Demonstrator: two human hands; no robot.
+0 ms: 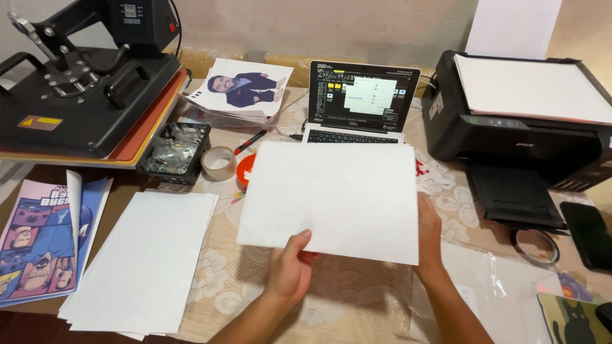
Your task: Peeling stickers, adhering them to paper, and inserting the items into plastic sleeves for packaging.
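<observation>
Left hand [290, 267] pinches the lower edge of a blank white sheet [331, 197]; right hand [430, 232] clasps its right edge. The sheet is held above the table [357, 286], in front of the laptop [360, 102], between a paper stack [143, 261] and the printer [516, 121].

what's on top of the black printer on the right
A stack of white paper lies across the top of the printer, with a sheet standing upright behind. The paper covers the lid beneath, so nothing under it shows.
</observation>
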